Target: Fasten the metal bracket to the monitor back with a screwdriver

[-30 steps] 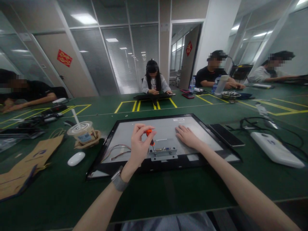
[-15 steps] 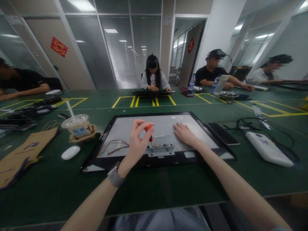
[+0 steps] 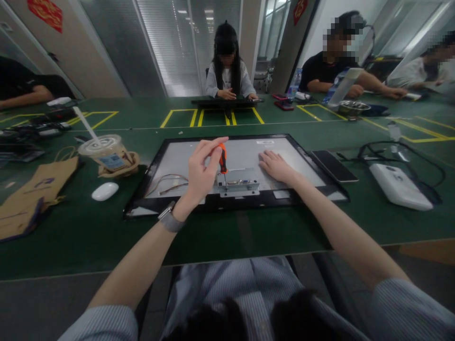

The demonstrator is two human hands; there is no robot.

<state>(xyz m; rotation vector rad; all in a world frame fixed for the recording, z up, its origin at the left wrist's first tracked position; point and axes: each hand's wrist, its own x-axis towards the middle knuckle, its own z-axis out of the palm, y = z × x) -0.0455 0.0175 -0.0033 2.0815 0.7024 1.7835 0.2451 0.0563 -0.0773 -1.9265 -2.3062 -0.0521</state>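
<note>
A monitor panel [image 3: 177, 163] lies face down on the green table, its grey metal back up. My left hand [image 3: 201, 173] pinches an orange-handled screwdriver [image 3: 222, 160] upright, with the tip on a small metal bracket with ports [image 3: 239, 184] near the panel's front edge. My right hand [image 3: 275, 166] lies flat and open on the panel's back, just right of the bracket. Thin red and white wires [image 3: 165, 182] run across the panel on the left. A watch sits on my left wrist.
A lidded drink cup with straw [image 3: 104, 154], a white mouse [image 3: 104, 191] and a brown paper bag [image 3: 33, 189] lie to the left. A black phone [image 3: 334, 166], a white device [image 3: 400, 185] and black cables [image 3: 401, 151] lie to the right. Other people sit across the table.
The camera has tilted down, so the panel sits higher in view and my lap shows. My left hand still holds the screwdriver on the bracket, fingers shifted along the handle. My right hand stays flat.
</note>
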